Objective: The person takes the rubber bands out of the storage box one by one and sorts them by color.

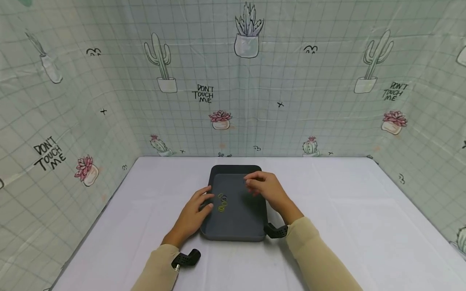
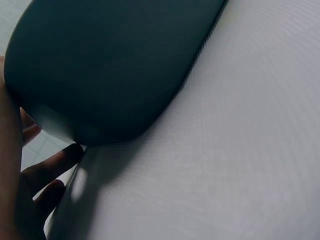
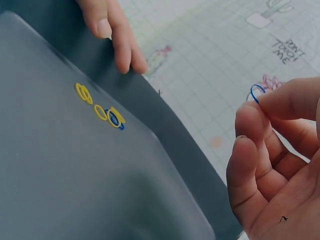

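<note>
A dark grey rectangular tray lies on the table in front of me. My right hand is raised over its far right part, thumb and a finger pinching a thin blue rubber band. Along the tray's left side lies a small cluster of yellow rubber bands, with blue among them. My left hand rests at the left rim beside this cluster, its fingers spread and loosely bent. In the left wrist view, fingertips show right at the tray's edge.
A white cloth covers the table around the tray. Behind and at both sides stands a gridded curtain printed with cacti. Each wrist carries a black camera mount.
</note>
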The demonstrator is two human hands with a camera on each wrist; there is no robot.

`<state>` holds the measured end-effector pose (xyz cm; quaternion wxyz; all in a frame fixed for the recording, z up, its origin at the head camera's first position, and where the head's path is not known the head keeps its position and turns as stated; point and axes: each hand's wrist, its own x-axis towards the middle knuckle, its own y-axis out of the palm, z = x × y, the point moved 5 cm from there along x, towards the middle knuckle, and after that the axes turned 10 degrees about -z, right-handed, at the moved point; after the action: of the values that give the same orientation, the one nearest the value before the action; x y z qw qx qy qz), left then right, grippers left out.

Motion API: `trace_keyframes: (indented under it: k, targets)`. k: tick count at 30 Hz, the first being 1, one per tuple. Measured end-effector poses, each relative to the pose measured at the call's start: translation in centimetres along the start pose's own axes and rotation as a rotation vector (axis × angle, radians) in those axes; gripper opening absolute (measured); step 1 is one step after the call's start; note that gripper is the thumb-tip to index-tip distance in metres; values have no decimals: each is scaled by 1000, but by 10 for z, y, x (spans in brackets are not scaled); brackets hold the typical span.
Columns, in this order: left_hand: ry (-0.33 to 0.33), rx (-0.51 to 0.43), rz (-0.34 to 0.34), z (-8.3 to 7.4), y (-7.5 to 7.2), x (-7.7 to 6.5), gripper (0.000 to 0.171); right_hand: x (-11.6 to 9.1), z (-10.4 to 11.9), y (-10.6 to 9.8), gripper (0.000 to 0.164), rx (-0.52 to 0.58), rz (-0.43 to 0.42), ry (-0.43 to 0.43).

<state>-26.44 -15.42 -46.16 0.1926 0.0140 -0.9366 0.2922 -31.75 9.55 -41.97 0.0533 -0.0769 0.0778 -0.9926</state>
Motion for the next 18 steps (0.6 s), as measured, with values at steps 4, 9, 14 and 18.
trace_keyframes:
  k: [4,9,14,18]
  targets:
    - [-3,-6,-4,0,0,1,37,2,-3,-6,22,9,-9,4]
    - [-13,-5,-11,0,-4,-2,37,2,-3,-9,24,28,-10,23]
    - [-11,-7,-25,2,-7,-4,36,0,-7,-19,25,45,-24,47]
    - [6,-20,-18,2,-4,-1,35,-2,-11,-31,26,59,-61,62]
